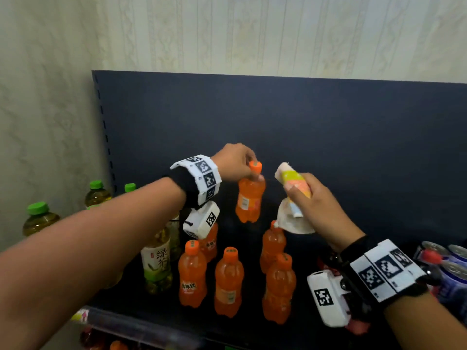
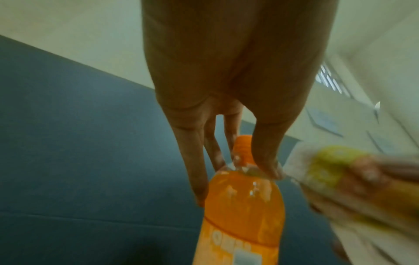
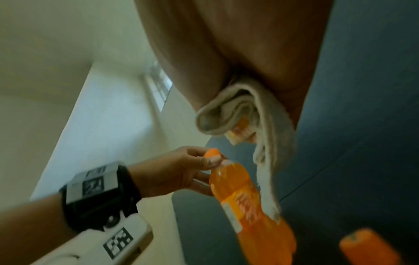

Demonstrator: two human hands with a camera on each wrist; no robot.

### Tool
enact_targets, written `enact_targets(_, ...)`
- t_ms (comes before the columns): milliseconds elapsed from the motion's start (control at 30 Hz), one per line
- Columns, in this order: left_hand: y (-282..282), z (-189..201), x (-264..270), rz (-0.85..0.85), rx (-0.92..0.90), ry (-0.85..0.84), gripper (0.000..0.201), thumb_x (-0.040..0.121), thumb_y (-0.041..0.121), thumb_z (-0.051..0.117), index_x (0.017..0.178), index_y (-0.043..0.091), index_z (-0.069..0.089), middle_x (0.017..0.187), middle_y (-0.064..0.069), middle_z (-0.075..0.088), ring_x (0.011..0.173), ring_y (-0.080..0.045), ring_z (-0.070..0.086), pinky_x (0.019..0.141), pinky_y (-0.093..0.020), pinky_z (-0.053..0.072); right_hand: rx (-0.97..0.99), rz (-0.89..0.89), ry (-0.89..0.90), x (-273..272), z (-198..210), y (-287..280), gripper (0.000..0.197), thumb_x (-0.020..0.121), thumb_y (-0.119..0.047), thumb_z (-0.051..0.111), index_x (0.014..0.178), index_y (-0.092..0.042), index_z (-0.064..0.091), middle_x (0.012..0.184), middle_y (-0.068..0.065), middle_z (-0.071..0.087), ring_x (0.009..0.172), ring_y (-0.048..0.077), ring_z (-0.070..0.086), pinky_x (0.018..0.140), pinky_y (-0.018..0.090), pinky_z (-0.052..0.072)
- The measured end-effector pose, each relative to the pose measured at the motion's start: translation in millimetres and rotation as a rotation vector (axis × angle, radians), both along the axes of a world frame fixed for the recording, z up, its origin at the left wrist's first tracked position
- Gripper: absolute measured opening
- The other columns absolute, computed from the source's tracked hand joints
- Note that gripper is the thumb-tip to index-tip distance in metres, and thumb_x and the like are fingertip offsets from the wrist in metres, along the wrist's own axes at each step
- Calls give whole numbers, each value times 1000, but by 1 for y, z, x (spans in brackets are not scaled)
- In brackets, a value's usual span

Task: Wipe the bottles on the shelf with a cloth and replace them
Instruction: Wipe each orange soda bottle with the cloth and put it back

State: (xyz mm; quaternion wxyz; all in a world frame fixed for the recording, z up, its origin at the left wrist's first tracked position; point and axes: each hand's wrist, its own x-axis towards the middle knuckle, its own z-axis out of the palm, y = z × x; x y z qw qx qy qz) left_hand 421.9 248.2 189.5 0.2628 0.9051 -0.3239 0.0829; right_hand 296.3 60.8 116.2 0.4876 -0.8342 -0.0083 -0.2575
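Above the dark shelf (image 1: 156, 309), the left hand (image 1: 233, 164) pinches an orange bottle (image 1: 249, 198) by its neck, just under the orange cap (image 1: 255, 166), thumb on one side and fingers on the other. From the left wrist view the thumb (image 2: 267, 152) presses the shoulder of the bottle while the fingers (image 2: 192, 161) reach down its far side. The bottle hangs upright in the air, clear of the shelf and in front of the dark blue back panel (image 1: 328, 127).

Just beside it, the right hand (image 1: 316, 200) is closed round a bunched cloth (image 1: 294, 188), white with yellow and pink print. One end sticks up past the thumb and a loose white fold hangs below the fist. In the right wrist view that hanging end lies against the side of the held bottle, though blur makes real contact hard to judge.

Below the hands, five more orange bottles (image 1: 228, 281) stand upright on the shelf in a loose group. Left of them stand green-capped tea bottles (image 1: 156, 263), some against the wall. Cans (image 1: 454, 271) sit at the right edge. Both wrists wear black straps with white marker tags.
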Motion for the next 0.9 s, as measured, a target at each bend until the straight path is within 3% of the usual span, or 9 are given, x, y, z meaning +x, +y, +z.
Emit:
enact_targets(100, -10, -14, 11, -33, 278, -8, 23, 81, 29, 84, 98, 15, 78, 94, -5, 78, 85, -21, 71, 78, -32, 57, -153, -7, 0, 2, -1, -1, 19, 104, -38, 63, 122, -34, 62, 102, -15, 69, 86, -14, 63, 66, 2, 42)
enact_targets(267, -27, -47, 29, -108, 691, 26, 15, 79, 24, 87, 82, 19, 73, 82, -2, 75, 50, -6, 60, 64, -27, 58, -168, -20, 6, 5, -5, -7, 19, 103, -38, 64, 121, -34, 64, 99, -15, 70, 83, -21, 60, 65, 0, 41)
enact_targets(333, -33, -57, 34, -141, 779, 95, 19, 80, 20, 86, 91, 8, 78, 92, -11, 80, 54, -12, 63, 59, -24, 57, -169, -26, 24, 6, -8, -10, 18, 103, -39, 65, 121, -36, 64, 100, -16, 70, 85, -20, 60, 65, 2, 42)
enact_targets(433, -39, -70, 40, -172, 873, 188, 29, 85, 17, 83, 106, -1, 78, 99, -21, 79, 70, -22, 69, 74, -34, 63, -173, -23, 61, 6, -14, -13, 20, 102, -42, 65, 122, -40, 64, 108, -13, 70, 94, -7, 64, 72, 14, 43)
enact_targets(533, -46, -79, 44, -163, 919, 219, 29, 88, 16, 81, 111, 0, 77, 95, -21, 77, 60, -18, 65, 72, -33, 61, -165, -14, 81, 6, -17, -16, 24, 101, -43, 65, 124, -39, 64, 114, -4, 70, 103, 8, 66, 79, 25, 45)
enact_targets(600, -49, -84, 48, -150, 928, 229, 31, 89, 15, 79, 115, -2, 75, 106, -24, 77, 62, -19, 65, 77, -35, 62, -162, -15, 91, 8, -20, -18, 25, 101, -43, 65, 125, -39, 64, 117, -1, 69, 106, 13, 67, 82, 28, 47)
enact_targets(667, -50, -86, 50, -142, 927, 233, 32, 91, 16, 77, 116, -3, 74, 111, -23, 77, 65, -20, 65, 77, -35, 62, -159, -8, 95, 10, -24, -18, 24, 101, -44, 65, 124, -40, 64, 118, 1, 69, 107, 15, 67, 87, 32, 50)
enact_targets(767, -50, -87, 51, -141, 914, 218, 32, 92, 19, 76, 116, -2, 74, 111, -21, 77, 66, -21, 67, 65, -26, 58, -148, 9, 97, 11, -27, -17, 23, 101, -45, 64, 123, -43, 65, 118, 1, 70, 109, 15, 67, 95, 38, 52)
enact_targets(900, -44, -79, 51, -127, 877, 241, 34, 91, 22, 77, 119, 3, 72, 108, -19, 77, 91, -29, 75, 74, -33, 62, -67, 31, 88, 9, -28, -12, 21, 103, -43, 62, 123, -47, 66, 109, -13, 74, 103, 5, 69, 85, 27, 49)
